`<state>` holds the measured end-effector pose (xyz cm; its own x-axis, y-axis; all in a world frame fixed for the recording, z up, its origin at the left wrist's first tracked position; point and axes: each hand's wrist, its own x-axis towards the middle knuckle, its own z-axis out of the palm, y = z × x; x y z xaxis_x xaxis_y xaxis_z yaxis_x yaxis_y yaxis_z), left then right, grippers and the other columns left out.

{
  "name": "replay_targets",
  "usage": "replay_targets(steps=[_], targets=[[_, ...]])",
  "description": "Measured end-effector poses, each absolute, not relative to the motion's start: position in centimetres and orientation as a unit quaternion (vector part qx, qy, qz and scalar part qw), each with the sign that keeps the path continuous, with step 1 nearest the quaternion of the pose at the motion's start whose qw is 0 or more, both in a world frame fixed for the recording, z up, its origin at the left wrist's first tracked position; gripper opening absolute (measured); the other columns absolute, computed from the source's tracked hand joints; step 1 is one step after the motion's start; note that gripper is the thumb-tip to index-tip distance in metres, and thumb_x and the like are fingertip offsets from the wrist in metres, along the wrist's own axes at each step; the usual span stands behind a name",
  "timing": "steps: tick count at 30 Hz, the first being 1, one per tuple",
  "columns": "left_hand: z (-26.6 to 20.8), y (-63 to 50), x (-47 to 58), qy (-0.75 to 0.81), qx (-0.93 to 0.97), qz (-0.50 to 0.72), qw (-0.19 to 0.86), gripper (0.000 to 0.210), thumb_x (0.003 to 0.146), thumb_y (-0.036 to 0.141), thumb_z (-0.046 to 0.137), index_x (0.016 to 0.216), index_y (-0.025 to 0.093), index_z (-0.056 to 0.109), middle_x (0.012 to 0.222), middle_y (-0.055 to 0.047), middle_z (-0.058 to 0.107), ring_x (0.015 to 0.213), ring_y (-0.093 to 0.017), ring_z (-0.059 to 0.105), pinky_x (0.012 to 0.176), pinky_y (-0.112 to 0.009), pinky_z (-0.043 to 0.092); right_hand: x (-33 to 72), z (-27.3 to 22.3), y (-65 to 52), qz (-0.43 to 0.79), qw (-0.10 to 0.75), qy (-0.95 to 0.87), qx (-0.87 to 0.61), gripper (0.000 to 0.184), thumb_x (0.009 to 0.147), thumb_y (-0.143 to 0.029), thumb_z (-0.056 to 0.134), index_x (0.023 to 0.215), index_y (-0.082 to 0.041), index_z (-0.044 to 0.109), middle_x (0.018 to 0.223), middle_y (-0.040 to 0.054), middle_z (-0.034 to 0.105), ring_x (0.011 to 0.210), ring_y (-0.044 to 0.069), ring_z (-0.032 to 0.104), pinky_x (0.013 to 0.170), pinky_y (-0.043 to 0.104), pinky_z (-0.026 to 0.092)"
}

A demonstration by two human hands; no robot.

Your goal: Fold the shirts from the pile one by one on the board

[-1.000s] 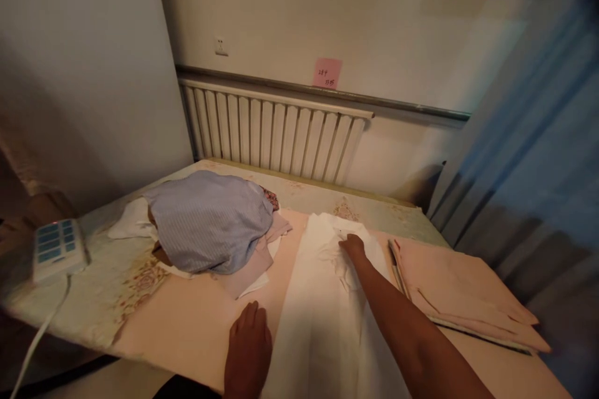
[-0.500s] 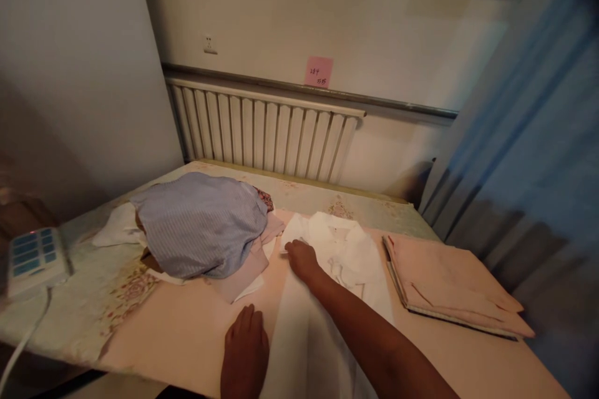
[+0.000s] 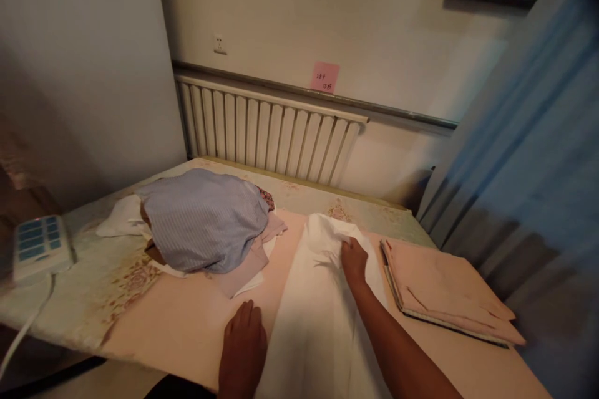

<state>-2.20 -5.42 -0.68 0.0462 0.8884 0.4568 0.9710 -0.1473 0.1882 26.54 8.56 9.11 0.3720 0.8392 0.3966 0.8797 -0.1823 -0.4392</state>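
Note:
A white collared shirt or similar white garment (image 3: pixel 313 318) lies lengthwise in front of me, its far end partly turned over and creased. Near that far end my right hand (image 3: pixel 354 259) pinches the white cloth, with the forearm reaching across the garment's right side. My left hand (image 3: pixel 243 346) rests low on the pink cloth (image 3: pixel 187 318), close against the garment's left edge. Its fingers are curled under, so anything inside them is hidden. Left of the garment is a heap of clothes with a blue-grey striped piece (image 3: pixel 206 218) on top.
A folded pink stack (image 3: pixel 449 287) lies at the right, near a blue curtain (image 3: pixel 528 156). A white device with blue buttons (image 3: pixel 41 249) and a cord stands at the left edge. Behind the floral-covered table (image 3: pixel 299 190) is a radiator (image 3: pixel 266 131).
My right hand has moved right, carrying the garment's left shoulder part over its collar and front. My left hand has stayed nearly in place. The view has shifted slightly.

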Motion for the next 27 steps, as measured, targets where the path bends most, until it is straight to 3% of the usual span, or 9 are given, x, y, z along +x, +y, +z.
replay_targets(steps=[7,19,22,27], targets=[[-0.5,-5.5,-2.1,-0.647,-0.718,-0.240,0.091,0.028,0.088,0.011,0.041,0.108,0.018,0.060,0.124,-0.011,0.060,0.122,-0.024,0.049,0.099,-0.040,0.037,30.4,5.7,7.2,-0.007,0.308,-0.458,-0.834,0.030,0.082,-0.022,0.037,0.081,-0.016,0.066,0.074,0.0111,0.067,0.065,0.022,0.059,0.059,0.029,0.035],[-0.5,-5.6,-2.1,-0.644,-0.719,-0.243,0.091,0.027,0.089,0.011,0.041,0.108,0.017,0.060,0.124,-0.012,0.060,0.123,-0.025,0.049,0.099,-0.040,0.037,32.4,4.0,7.5,0.011,0.322,-0.433,-0.842,0.023,0.080,-0.028,0.044,0.075,-0.018,0.063,0.073,0.0107,0.067,0.068,0.024,0.061,0.061,0.031,0.038],[-0.5,-5.7,-2.1,-0.639,-0.723,-0.244,0.097,0.026,0.090,0.012,0.041,0.107,0.016,0.061,0.123,-0.013,0.061,0.122,-0.026,0.050,0.098,-0.041,0.038,32.8,3.8,6.7,0.013,0.331,-0.416,-0.847,0.023,0.078,-0.027,0.047,0.083,-0.015,0.066,0.076,0.0118,0.069,0.070,0.025,0.063,0.062,0.030,0.040],[-0.7,-5.7,-2.1,-0.638,-0.721,-0.248,0.109,0.028,0.090,0.014,0.041,0.111,0.015,0.061,0.124,-0.014,0.060,0.122,-0.026,0.050,0.099,-0.041,0.038,32.7,5.5,4.6,-0.029,0.373,-0.397,-0.838,0.045,0.080,-0.021,0.041,0.117,-0.003,0.059,0.101,0.0215,0.069,0.091,0.029,0.065,0.076,0.035,0.045]])
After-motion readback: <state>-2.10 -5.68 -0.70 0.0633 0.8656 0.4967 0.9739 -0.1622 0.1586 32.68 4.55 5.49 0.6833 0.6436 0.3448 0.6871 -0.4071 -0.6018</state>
